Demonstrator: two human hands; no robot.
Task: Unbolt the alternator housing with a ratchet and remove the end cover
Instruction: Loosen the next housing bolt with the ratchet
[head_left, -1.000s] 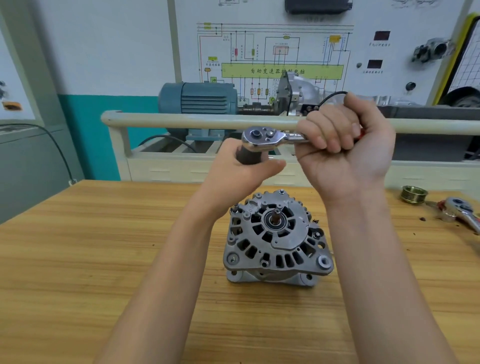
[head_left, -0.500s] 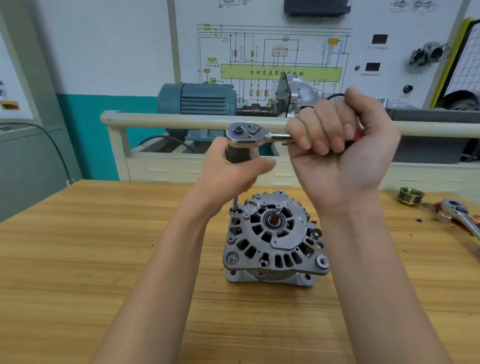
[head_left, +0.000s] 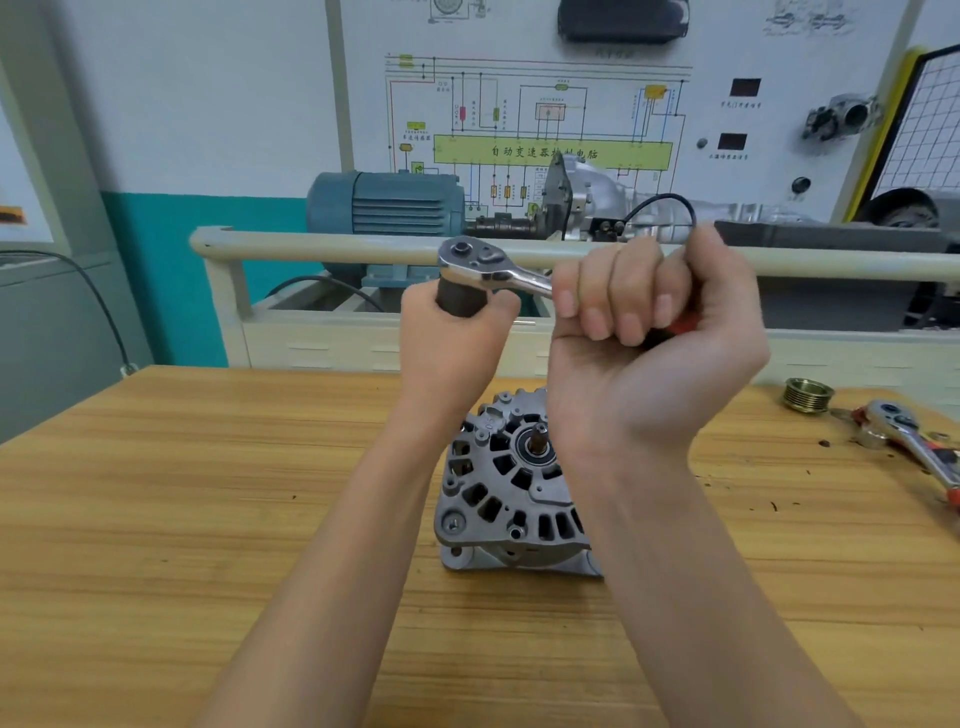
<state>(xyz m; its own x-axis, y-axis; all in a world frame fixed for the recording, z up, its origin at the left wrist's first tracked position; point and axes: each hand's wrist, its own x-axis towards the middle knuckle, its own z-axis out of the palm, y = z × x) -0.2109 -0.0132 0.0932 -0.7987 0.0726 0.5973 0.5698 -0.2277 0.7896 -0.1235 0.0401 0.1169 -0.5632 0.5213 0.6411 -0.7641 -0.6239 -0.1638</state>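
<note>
A silver alternator stands on the wooden table, its vented end cover and shaft facing up. Above it I hold a chrome ratchet level. My left hand grips the dark socket extension under the ratchet head, which runs down toward the alternator's far left edge; its lower end is hidden behind that hand. My right hand is wrapped around the ratchet's red handle, to the right of the head. My right forearm covers the alternator's right side.
A brass pulley and a second ratchet with a red handle lie at the table's right. Behind the table runs a cream rail, with a blue motor and a wiring-diagram panel beyond it.
The ratchet head and my left hand shifted left, and my right hand swung the handle nearer to me. The alternator stayed where it was.
</note>
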